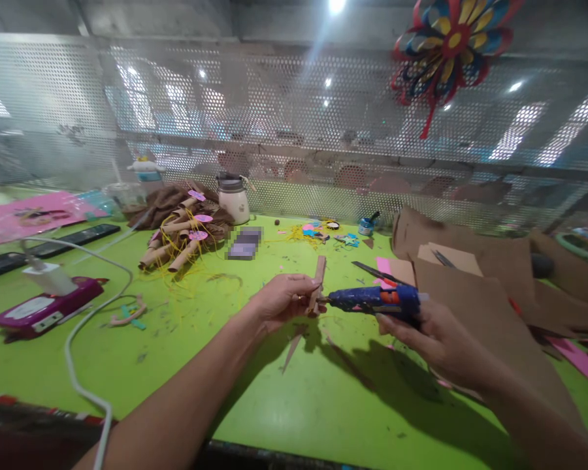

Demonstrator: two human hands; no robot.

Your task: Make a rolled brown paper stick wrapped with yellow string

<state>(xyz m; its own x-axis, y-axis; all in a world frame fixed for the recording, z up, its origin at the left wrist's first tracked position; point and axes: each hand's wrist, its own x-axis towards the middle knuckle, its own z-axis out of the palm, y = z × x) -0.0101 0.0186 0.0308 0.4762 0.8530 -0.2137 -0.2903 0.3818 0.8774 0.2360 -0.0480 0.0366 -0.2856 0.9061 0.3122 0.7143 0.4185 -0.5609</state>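
Note:
Between the thumb and fingers of my left hand (285,301) is a narrow strip of brown cardboard (320,269), held upright above the green table. My right hand (434,336) is wrapped round the handle of a blue glue gun (372,299). Its nozzle points left and meets the lower part of the strip, or comes very close; I cannot tell if it touches. A clear glue stick (424,297) pokes out of the gun's back end. Under my hands a thin pointed cardboard scrap (294,347) lies on the table.
Brown cardboard sheets (490,320) cover the right side, with scissors (443,259) on them. Rolled cardboard tubes (183,254) with yellow strings lie back left, near a white jar (234,201). A purple power strip (49,307) and white cable (76,378) lie left. Coloured paper scraps (318,232) sit at the back.

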